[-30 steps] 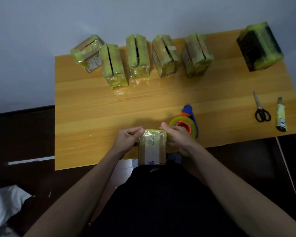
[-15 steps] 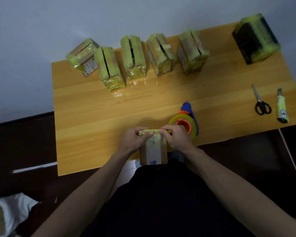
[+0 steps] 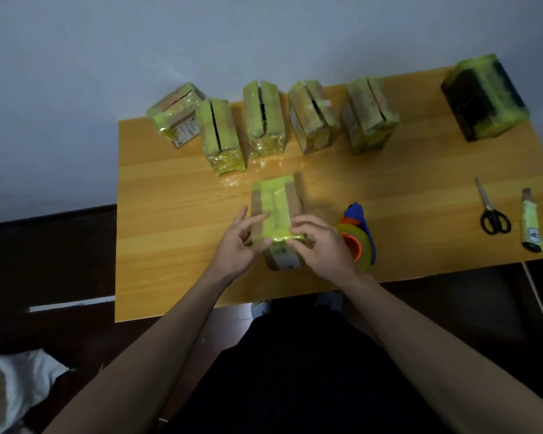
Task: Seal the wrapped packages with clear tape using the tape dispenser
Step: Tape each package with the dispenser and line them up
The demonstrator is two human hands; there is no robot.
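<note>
A small cardboard package (image 3: 278,211) with yellowish tape strips over its top stands on the wooden table (image 3: 170,214) near the front. My left hand (image 3: 237,245) touches its left side with the fingers spread. My right hand (image 3: 322,245) presses the near top edge, fingertips on the tape. The tape dispenser (image 3: 359,236), blue and orange with a roll of clear tape, lies on the table just right of my right hand. Neither hand holds it.
Several taped packages (image 3: 264,117) stand in a row along the back edge, and a larger dark one (image 3: 483,98) sits at the back right. Scissors (image 3: 492,211) and a box cutter (image 3: 531,223) lie at the right. A white bag (image 3: 10,393) lies on the floor.
The package now rests farther onto the table instead of at its front edge. Both hands went forward with it, and my left hand's fingers have spread apart.
</note>
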